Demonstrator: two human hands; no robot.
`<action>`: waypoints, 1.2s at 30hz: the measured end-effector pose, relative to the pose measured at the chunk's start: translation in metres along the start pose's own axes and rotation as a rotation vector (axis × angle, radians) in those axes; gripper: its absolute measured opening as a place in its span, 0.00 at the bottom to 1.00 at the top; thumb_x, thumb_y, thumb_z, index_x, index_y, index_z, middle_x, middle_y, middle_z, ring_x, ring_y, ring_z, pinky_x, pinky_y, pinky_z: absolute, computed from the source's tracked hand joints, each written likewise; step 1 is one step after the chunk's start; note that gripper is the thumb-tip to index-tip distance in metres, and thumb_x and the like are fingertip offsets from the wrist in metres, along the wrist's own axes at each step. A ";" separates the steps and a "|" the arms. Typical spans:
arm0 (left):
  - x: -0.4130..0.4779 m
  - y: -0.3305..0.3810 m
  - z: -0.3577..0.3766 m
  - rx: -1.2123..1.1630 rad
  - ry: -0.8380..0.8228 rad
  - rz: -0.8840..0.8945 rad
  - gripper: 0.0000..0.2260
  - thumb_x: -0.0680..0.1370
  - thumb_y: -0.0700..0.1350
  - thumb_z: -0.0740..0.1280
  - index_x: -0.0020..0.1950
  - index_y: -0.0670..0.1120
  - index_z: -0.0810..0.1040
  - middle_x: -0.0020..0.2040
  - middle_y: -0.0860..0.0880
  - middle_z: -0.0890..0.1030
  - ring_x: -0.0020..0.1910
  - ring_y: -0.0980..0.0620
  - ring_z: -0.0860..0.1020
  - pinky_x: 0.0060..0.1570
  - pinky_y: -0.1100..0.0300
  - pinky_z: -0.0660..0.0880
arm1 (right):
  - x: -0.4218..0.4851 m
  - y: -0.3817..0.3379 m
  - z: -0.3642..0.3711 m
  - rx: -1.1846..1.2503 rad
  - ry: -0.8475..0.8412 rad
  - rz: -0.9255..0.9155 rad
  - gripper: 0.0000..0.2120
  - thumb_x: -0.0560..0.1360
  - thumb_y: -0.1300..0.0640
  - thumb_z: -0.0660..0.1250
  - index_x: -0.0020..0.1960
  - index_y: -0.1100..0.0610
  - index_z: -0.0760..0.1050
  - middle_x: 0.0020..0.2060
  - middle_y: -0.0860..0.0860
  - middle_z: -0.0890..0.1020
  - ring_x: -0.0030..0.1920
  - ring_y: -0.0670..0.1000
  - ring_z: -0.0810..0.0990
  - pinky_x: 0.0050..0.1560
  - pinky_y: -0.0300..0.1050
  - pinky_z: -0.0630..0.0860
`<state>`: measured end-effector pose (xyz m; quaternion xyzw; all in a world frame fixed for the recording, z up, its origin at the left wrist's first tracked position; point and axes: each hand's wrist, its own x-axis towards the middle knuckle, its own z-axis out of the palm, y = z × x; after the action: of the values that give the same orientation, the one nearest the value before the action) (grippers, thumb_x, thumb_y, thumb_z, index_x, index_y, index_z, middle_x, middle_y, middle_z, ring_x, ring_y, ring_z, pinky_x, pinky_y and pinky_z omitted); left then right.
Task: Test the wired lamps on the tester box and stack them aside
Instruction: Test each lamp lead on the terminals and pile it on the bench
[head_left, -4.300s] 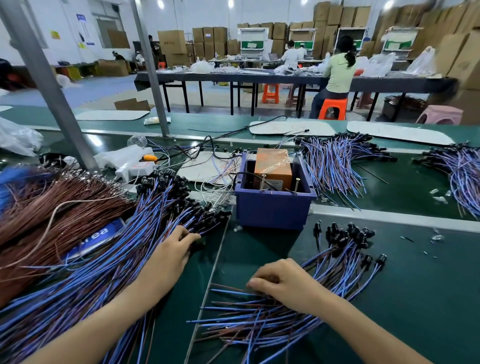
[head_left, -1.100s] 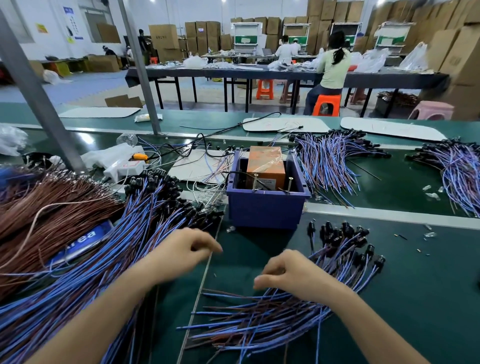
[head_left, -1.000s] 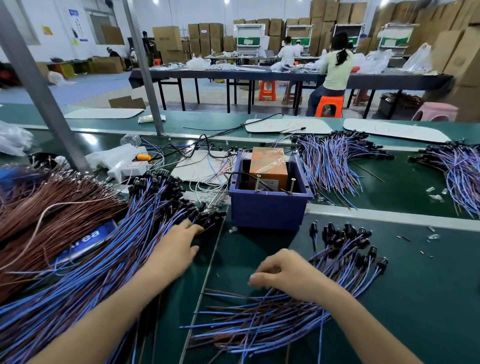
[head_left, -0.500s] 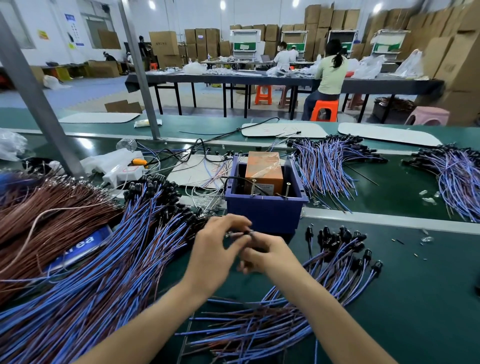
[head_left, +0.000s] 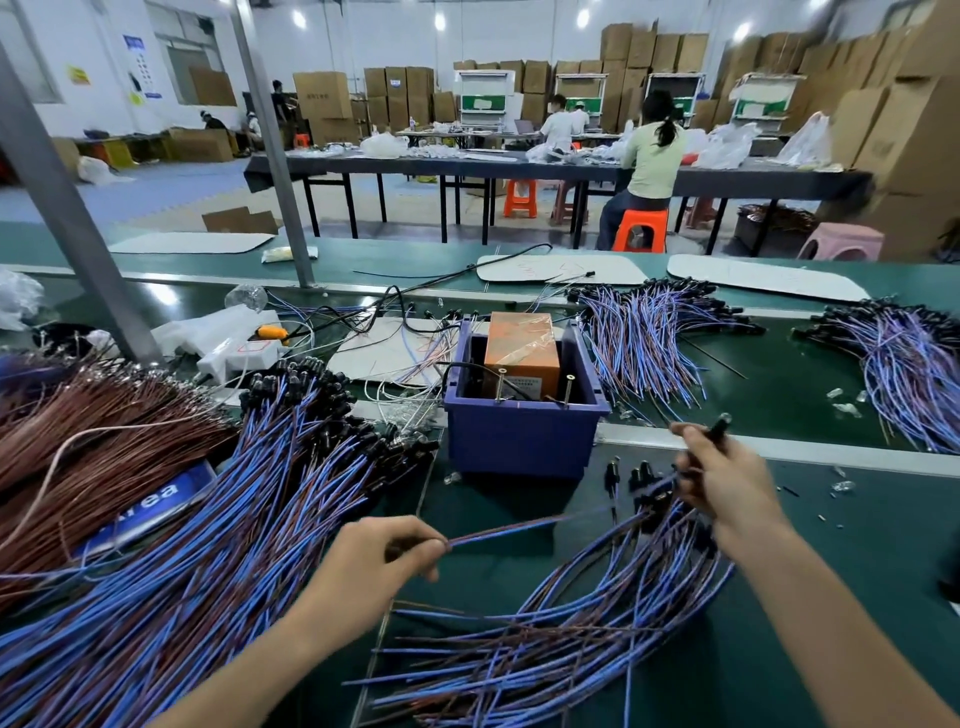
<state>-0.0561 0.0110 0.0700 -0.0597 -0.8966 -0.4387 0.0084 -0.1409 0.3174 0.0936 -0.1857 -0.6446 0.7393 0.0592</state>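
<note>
The left hand (head_left: 374, 561) pinches the free wire ends of 1 wired lamp (head_left: 545, 524) between thumb and fingertips, low over the near edge of the bench (head_left: 841, 597). The right hand (head_left: 727, 483) grips the other end of the same lead. Its fingers are curled round the lead, and the black lamp head pokes up past the knuckles. The blue and brown lead runs nearly taut between the 2 hands, lifted clear of the green surface.

The lamp hangs just in front of the tester box (head_left: 519, 441), a blue bin at mid-bench, and does not touch it. Inside the bin stands an orange unit (head_left: 522, 348) wrapped in clear tape. 2 upright metal pins (head_left: 501, 385) rise in front of it, near the bin's front wall.

Under the right hand and toward the near edge lies a fanned pile of lamps (head_left: 571, 639), its black heads pointing toward the bin. A much bigger heap of blue leads (head_left: 234, 530) covers the left side of the bench, with a brown wire bundle (head_left: 78, 441) beyond it at the left edge. Behind the bin toward the far right, a far bundle (head_left: 649, 348) and a right-edge bundle (head_left: 909, 374) lie well apart from the hands.
</note>
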 end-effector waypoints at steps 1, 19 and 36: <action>0.000 -0.002 -0.005 -0.026 -0.001 -0.013 0.06 0.76 0.42 0.69 0.41 0.52 0.83 0.33 0.54 0.83 0.29 0.61 0.76 0.32 0.70 0.69 | 0.008 0.000 -0.011 -0.113 0.038 -0.027 0.08 0.81 0.60 0.60 0.57 0.60 0.76 0.30 0.51 0.73 0.27 0.46 0.69 0.25 0.37 0.68; 0.049 0.083 0.023 -0.753 0.082 -0.050 0.07 0.75 0.37 0.69 0.41 0.47 0.82 0.31 0.53 0.81 0.30 0.60 0.77 0.30 0.69 0.72 | -0.076 -0.008 0.072 -0.479 -0.508 -0.496 0.11 0.73 0.63 0.72 0.52 0.51 0.82 0.41 0.47 0.86 0.43 0.43 0.84 0.47 0.34 0.78; 0.111 0.062 0.042 -0.887 0.142 -0.395 0.07 0.78 0.43 0.67 0.42 0.44 0.81 0.34 0.52 0.82 0.21 0.62 0.71 0.28 0.69 0.74 | -0.019 0.013 0.079 -0.305 0.007 -0.237 0.12 0.76 0.60 0.68 0.34 0.55 0.80 0.25 0.51 0.81 0.21 0.47 0.68 0.29 0.42 0.66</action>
<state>-0.1573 0.0930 0.1007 0.1436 -0.6148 -0.7745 -0.0398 -0.1490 0.2358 0.0927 -0.1180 -0.7663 0.6201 0.1194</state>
